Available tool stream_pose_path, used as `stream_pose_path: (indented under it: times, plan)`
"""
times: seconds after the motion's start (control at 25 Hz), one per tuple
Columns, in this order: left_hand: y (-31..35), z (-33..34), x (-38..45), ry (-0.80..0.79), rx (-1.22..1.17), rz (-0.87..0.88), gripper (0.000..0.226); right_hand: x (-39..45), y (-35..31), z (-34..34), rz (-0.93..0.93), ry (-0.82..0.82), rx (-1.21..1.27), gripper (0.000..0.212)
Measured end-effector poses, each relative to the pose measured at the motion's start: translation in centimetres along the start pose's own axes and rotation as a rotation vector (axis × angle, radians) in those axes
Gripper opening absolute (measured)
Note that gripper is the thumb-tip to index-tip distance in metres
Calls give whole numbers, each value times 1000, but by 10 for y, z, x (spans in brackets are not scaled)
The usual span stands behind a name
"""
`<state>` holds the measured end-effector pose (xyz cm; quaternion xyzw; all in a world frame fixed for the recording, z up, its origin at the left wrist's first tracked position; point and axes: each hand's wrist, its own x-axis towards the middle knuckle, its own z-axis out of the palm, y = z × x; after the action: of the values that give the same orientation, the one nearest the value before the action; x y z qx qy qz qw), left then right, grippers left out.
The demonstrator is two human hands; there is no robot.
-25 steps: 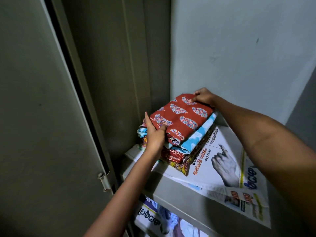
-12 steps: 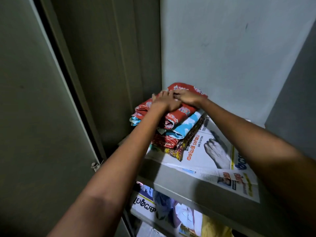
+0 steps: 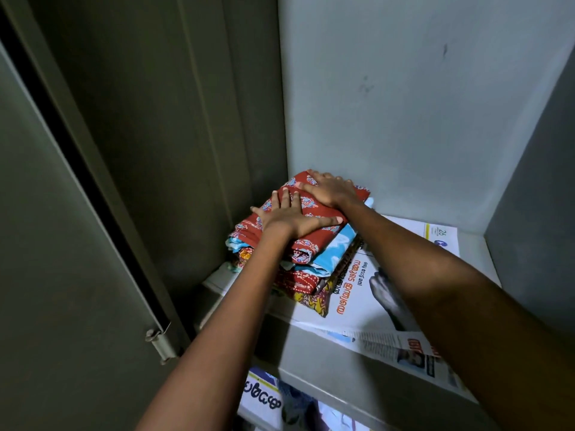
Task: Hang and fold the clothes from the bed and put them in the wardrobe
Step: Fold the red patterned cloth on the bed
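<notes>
Head view, and your hands are both down flat on the folded red printed garment (image 3: pixel 314 209) topping the stack of clothes (image 3: pixel 298 259). Left hand (image 3: pixel 291 217) is spread wide, fingers straight, thumb stretched along the front fold, palm pressing the cloth. Right hand (image 3: pixel 331 191) lies further back, fingers straight too, flat on the far end near the rear wall. Neither one is grasping anything; they just press. Under the red piece you've got a light blue layer, then a darker red one, then a yellow-patterned edge at the bottom. That stack sits in the back left corner of the wardrobe shelf (image 3: pixel 311 356), close to the side wall and the back panel. To its right there's open newspaper (image 3: pixel 367 293) lining the shelf, with room across to the right wall. Wardrobe door (image 3: pixel 62 275) stands open on your left, hinge (image 3: pixel 160 343) showing.
</notes>
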<state>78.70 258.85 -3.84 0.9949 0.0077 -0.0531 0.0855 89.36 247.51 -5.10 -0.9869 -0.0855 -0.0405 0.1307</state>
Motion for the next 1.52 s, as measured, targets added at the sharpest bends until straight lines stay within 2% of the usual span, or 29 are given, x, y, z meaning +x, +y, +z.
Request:
stream_pose_path:
  times: [0.2, 0.36, 0.56, 0.72, 0.88, 0.96, 1.04, 1.12, 1.28, 1.52]
  plan:
    - [-1, -5, 4, -49, -26, -24, 112, -5, -7, 1, 86, 58, -72, 77]
    - [-2, -8, 2, -62, -16, -2, 112, -20, -4, -2, 8, -18, -115, 70]
    - [-6, -4, -14, 11, 41, 61, 108, -64, 1, 0, -57, -99, -37, 59]
    - [-10, 9, -54, 122, 49, 160, 97, -118, -2, 2, -57, -161, 168, 55]
    - [-19, 31, -111, 220, -91, 268, 80, -188, -17, -4, -55, -147, 528, 50]
    - [-27, 41, -141, 220, -290, 329, 73, -227, -23, -5, -1, -80, 701, 46]
    - [-32, 50, -173, 235, -523, 379, 66, -267, -30, -1, 55, 48, 703, 42]
    - [-35, 57, -208, 219, -655, 418, 60, -305, -37, 5, 139, 145, 642, 43]
    - [-26, 64, -280, 157, -765, 484, 56, -373, -41, 1, 156, 122, 564, 48]
    - [-12, 80, -362, 73, -850, 460, 62, -481, -48, -20, 215, 169, 614, 49]
